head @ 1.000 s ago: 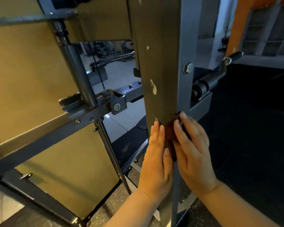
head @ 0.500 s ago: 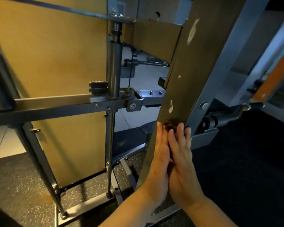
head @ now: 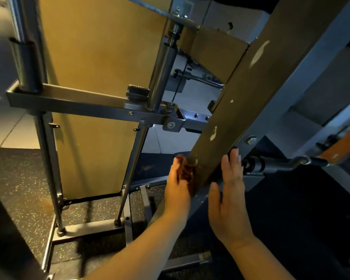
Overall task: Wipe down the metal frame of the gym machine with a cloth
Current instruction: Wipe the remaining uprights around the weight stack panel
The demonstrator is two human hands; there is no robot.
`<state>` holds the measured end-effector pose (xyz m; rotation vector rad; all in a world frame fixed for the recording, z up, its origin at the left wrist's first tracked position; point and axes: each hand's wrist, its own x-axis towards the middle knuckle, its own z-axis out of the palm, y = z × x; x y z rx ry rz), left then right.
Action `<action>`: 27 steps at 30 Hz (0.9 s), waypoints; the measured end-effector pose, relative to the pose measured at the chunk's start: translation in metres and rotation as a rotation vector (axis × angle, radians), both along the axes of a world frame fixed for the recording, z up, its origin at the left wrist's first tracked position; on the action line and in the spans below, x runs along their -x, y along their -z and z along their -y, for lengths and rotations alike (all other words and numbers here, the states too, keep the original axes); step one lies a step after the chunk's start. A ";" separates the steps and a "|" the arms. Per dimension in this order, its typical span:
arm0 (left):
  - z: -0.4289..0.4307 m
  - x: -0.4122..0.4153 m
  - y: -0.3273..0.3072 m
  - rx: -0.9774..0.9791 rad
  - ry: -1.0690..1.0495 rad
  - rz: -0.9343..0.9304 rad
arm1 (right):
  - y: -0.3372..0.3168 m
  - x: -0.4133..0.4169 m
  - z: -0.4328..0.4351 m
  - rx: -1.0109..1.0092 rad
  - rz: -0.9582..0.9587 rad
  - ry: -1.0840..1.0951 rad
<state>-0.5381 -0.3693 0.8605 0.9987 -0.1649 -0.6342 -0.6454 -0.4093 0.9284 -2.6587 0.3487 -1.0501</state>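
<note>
The cloth point(head: 185, 168) is brown and crumpled, and it lies against the left edge of the slanted metal post point(head: 236, 98) of the gym machine, at the low part of the post. The left hand point(head: 177, 190) holds it there; its fingers point(head: 175, 164) are curled round the bunch of cloth and press it to the metal. The right hand point(head: 228, 199) is at the right edge of the same post, with the palm turned to it. Its fingers point(head: 230, 164) are straight and close together, the thumb a little apart, and they hold nothing. I cannot tell if the palm really touches the post. Just above the right fingertips there is a bolt point(head: 250, 139) in the grey side of the post.
</note>
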 end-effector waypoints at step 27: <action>0.011 0.011 -0.005 0.035 -0.101 0.178 | -0.084 -0.009 0.025 1.186 -0.450 0.123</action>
